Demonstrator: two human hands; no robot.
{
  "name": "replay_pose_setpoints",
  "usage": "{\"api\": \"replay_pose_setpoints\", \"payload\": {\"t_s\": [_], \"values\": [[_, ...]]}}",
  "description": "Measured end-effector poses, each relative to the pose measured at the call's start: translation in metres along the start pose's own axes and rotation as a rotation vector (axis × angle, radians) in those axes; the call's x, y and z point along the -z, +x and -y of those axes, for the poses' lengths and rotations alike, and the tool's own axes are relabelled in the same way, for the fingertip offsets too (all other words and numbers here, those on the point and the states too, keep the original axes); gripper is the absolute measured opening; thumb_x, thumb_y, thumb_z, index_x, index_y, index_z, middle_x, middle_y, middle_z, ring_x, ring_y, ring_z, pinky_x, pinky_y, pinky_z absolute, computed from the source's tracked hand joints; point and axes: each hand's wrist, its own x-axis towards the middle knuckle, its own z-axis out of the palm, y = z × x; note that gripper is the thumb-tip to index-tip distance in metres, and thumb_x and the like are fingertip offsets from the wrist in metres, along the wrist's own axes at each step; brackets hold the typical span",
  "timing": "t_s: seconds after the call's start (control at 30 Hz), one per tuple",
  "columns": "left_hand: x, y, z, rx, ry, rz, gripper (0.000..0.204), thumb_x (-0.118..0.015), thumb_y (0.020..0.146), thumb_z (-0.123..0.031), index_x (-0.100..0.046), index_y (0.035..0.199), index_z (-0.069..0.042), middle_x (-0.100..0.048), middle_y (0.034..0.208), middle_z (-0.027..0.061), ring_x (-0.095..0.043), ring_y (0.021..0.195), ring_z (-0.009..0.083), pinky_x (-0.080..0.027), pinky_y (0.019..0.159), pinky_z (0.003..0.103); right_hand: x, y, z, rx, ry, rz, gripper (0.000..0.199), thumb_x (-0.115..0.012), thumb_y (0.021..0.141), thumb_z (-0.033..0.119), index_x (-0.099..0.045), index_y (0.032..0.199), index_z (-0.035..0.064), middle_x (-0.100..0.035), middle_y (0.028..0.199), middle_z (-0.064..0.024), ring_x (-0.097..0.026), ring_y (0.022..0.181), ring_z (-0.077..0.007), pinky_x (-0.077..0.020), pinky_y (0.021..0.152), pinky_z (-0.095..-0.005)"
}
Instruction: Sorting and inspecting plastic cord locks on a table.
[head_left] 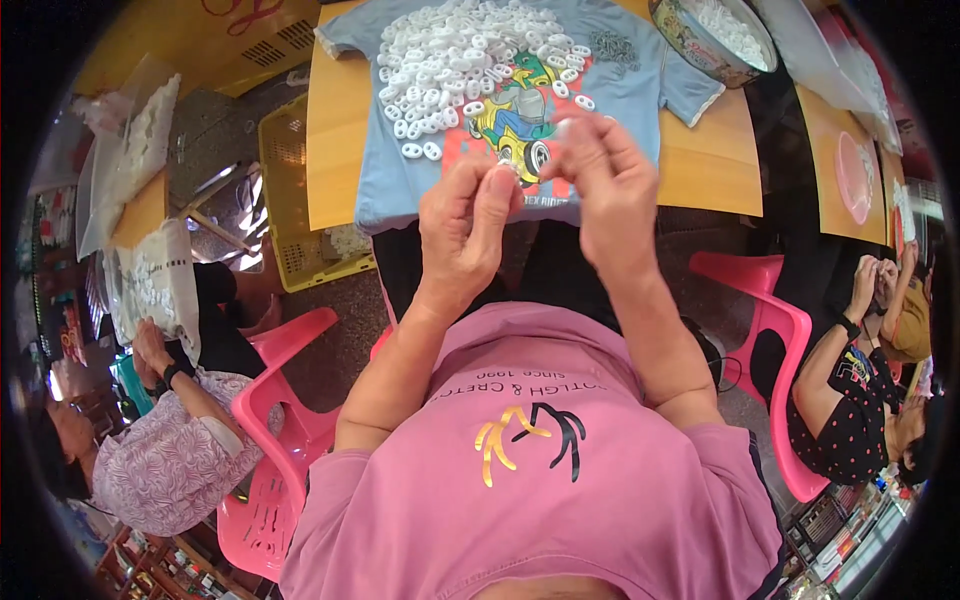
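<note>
A heap of small white oval plastic pieces with two holes (450, 55) lies on a light blue printed T-shirt (640, 120) spread over the table. A small pile of thin grey metal parts (614, 50) sits to its right. My left hand (462, 228) is closed in a pinch above the shirt's near edge, with a bit of a white plastic piece (507, 166) showing at the fingertips. Close beside it, my right hand (607, 190) is raised with curled fingers, slightly blurred. Something small and white shows by its fingertips; what it grips cannot be made out.
A round tin (715, 45) of white pieces stands at the table's far right corner. Yellow crates (290, 190) are at the left. Pink chairs (280, 440) flank me; people sit on both sides, their hands (150, 350) near other tables. A pink basin (852, 178) is far right.
</note>
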Motion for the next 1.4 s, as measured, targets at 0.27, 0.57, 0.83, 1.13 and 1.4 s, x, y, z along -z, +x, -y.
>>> {"api": "replay_pose_setpoints", "payload": {"t_s": [0.27, 0.57, 0.83, 1.13, 1.4], "values": [[-0.006, -0.001, -0.007, 0.175, -0.267, 0.010, 0.021, -0.051, 0.101, -0.018, -0.056, 0.090, 0.000, -0.059, 0.075, 0.0011, -0.051, 0.068, 0.0054, -0.043, 0.061, 0.021, 0.009, 0.004, 0.001, -0.099, 0.265, 0.048, 0.025, -0.057, 0.097, 0.012, -0.063, 0.117, -0.0026, -0.065, 0.091, -0.0026, -0.060, 0.073, -0.0074, -0.0534, 0.069, -0.0232], [-0.009, 0.004, -0.009, 0.198, -0.321, 0.009, 0.021, -0.052, 0.101, -0.019, -0.057, 0.092, -0.001, -0.059, 0.076, 0.0016, -0.052, 0.069, 0.0055, -0.044, 0.062, 0.021, 0.015, 0.001, 0.002, -0.064, 0.261, 0.098, 0.026, -0.061, 0.096, 0.013, -0.064, 0.117, -0.0022, -0.067, 0.096, -0.0031, -0.059, 0.076, -0.0058, -0.0527, 0.075, -0.0216], [-0.009, 0.007, -0.015, 0.207, -0.282, 0.029, 0.021, -0.051, 0.101, -0.019, -0.057, 0.093, -0.001, -0.060, 0.078, 0.0016, -0.053, 0.070, 0.0053, -0.044, 0.062, 0.021, 0.013, -0.004, 0.007, 0.014, 0.212, 0.081, 0.026, -0.059, 0.096, 0.012, -0.063, 0.118, -0.0026, -0.067, 0.108, -0.0063, -0.061, 0.082, -0.0090, -0.0517, 0.076, -0.0229], [-0.013, 0.008, -0.015, 0.219, -0.303, 0.034, 0.020, -0.051, 0.101, -0.018, -0.057, 0.093, -0.001, -0.060, 0.080, 0.0015, -0.053, 0.073, 0.0053, -0.044, 0.064, 0.021, 0.016, -0.005, 0.003, -0.005, 0.230, 0.073, 0.026, -0.059, 0.096, 0.011, -0.062, 0.118, -0.0031, -0.066, 0.111, -0.0070, -0.061, 0.084, -0.0097, -0.0504, 0.078, -0.0230], [-0.010, 0.009, -0.013, 0.210, -0.279, 0.036, 0.020, -0.051, 0.101, -0.018, -0.057, 0.092, -0.001, -0.059, 0.080, 0.0015, -0.052, 0.072, 0.0053, -0.044, 0.063, 0.021, 0.014, -0.005, 0.007, 0.057, 0.095, 0.068, 0.025, -0.058, 0.097, 0.011, -0.062, 0.118, -0.0023, -0.066, 0.110, -0.0058, -0.060, 0.083, -0.0083, -0.0511, 0.076, -0.0227]]}}
